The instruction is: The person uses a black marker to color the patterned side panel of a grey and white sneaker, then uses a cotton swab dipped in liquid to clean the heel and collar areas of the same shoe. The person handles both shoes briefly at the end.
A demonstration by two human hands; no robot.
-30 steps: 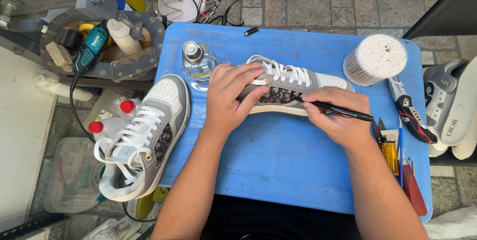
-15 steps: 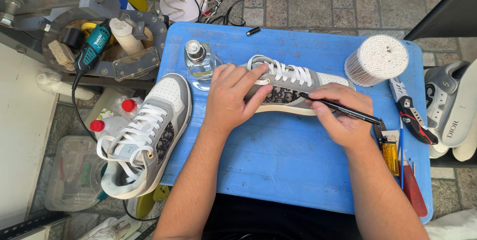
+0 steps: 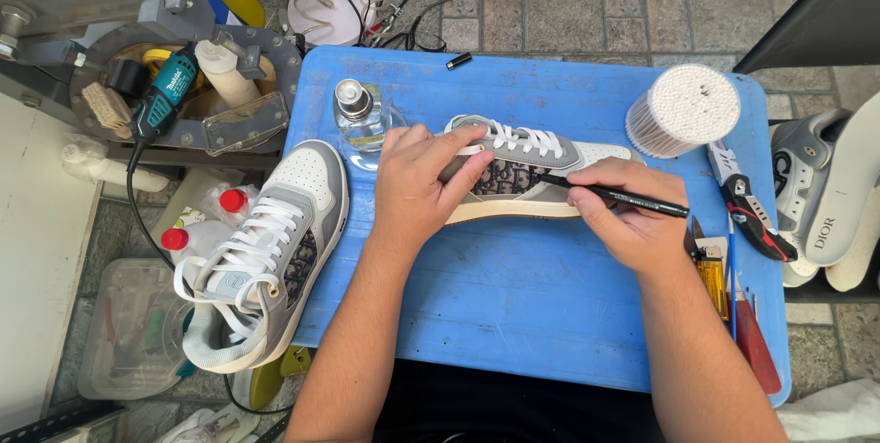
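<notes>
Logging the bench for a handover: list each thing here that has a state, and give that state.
Left hand: pressed on the sneaker, steadying it.
Right hand: fingers gripping the black pen.
Black pen: held, tip at the sneaker's side panel.
Sneaker: lying on its side on the blue table, laced.
Second sneaker: upright, overhanging the table's left edge.
Glass bottle: standing, capped.

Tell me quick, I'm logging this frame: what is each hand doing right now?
Left hand: fingers spread, pressing down on the sneaker on the blue table.
Right hand: closed on a thin black brush, tip at the sneaker's side.
</notes>
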